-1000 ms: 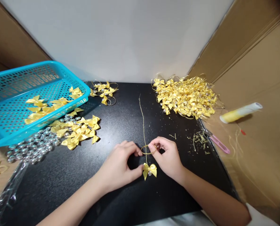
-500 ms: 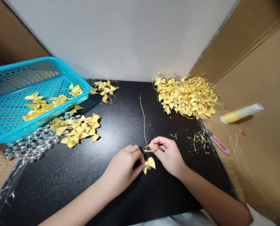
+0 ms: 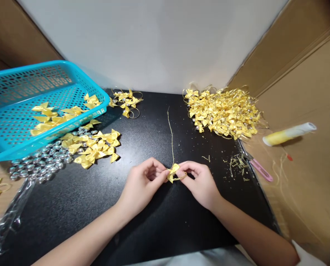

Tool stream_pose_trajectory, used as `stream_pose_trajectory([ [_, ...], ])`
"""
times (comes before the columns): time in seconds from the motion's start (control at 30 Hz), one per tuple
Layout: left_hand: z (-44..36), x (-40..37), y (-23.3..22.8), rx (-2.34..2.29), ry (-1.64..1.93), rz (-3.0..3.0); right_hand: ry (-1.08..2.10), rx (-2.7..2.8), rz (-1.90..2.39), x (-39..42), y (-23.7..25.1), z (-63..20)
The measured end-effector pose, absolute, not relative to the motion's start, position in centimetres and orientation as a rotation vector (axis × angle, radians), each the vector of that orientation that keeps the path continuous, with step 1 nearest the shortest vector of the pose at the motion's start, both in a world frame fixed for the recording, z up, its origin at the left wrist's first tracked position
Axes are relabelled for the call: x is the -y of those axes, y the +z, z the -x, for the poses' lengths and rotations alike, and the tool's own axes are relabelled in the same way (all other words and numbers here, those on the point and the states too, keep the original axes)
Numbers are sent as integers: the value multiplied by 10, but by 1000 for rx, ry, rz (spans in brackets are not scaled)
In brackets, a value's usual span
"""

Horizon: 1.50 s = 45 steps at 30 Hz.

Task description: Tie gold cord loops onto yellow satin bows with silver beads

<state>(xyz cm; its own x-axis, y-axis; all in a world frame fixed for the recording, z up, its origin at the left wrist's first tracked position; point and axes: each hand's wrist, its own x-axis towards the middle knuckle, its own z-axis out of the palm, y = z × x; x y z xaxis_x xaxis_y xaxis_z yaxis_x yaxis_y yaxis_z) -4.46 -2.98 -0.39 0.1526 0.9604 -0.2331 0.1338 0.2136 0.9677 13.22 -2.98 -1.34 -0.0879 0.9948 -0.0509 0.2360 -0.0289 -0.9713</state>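
Evidently, the left hand [image 3: 142, 183] is pinching a yellow ribbon bow [image 3: 174, 169], the right hand [image 3: 200, 184] a gold loop [image 3: 177, 179]; thin cord [image 3: 172, 136] is pointing lengthwise away.

Yellow satin bow [image 3: 175, 168], tilted and partly hidden, with a thin gold ring [image 3: 177, 179] close against it at about four o'clock. Fine yellowish cord [image 3: 171, 137], stretching from the bow toward twelve o'clock in a slight curve, its far end closed into a tiny loop.
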Motion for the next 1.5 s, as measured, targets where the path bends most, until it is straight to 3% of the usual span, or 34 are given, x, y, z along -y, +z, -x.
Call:
stream_pose_trajectory([
  [0.27,36,33,-5,-1156,928,-810,947,1515,1327,32,-11,-130],
  [0.43,35,34,-11,-1187,925,-785,855,1578,1302,34,-9,-128],
  [0.63,34,35,-6,-1250,987,-919,523,1731,1263,32,-3,-131],
  [0.83,31,36,-5,-1220,1031,-971,687,1724,1232,31,-4,-130],
  [1.17,33,34,-9,-1206,892,-907,708,1651,1226,32,-6,-128],
  [1.5,31,35,-11,-1182,1004,-869,700,1675,1194,31,-8,-129],
])
